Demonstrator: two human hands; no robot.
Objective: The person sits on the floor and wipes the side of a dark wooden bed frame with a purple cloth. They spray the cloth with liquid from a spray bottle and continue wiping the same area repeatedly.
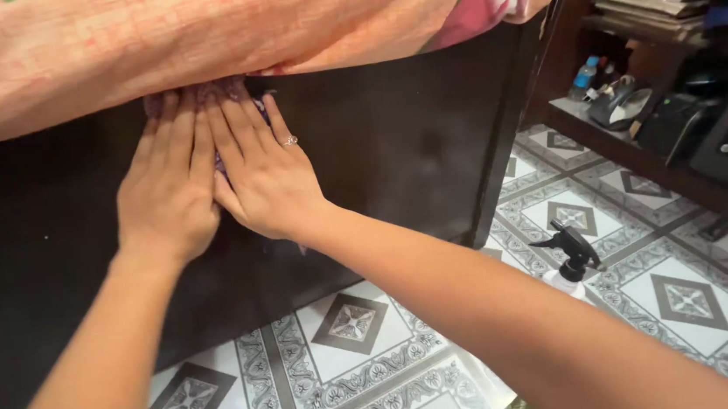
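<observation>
Purple cloth (223, 98) is being pressed against dark panel (394, 149) by left hand (165, 191) and right hand (265, 182), fingers flat, gripping nothing; even pressure is being advised; spray bottle (569, 264) at four o'clock.

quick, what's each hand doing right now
Left hand: open, flat, pressing the purple cloth against the dark panel.
Right hand: open, flat, pressing the same cloth beside the left.
</observation>
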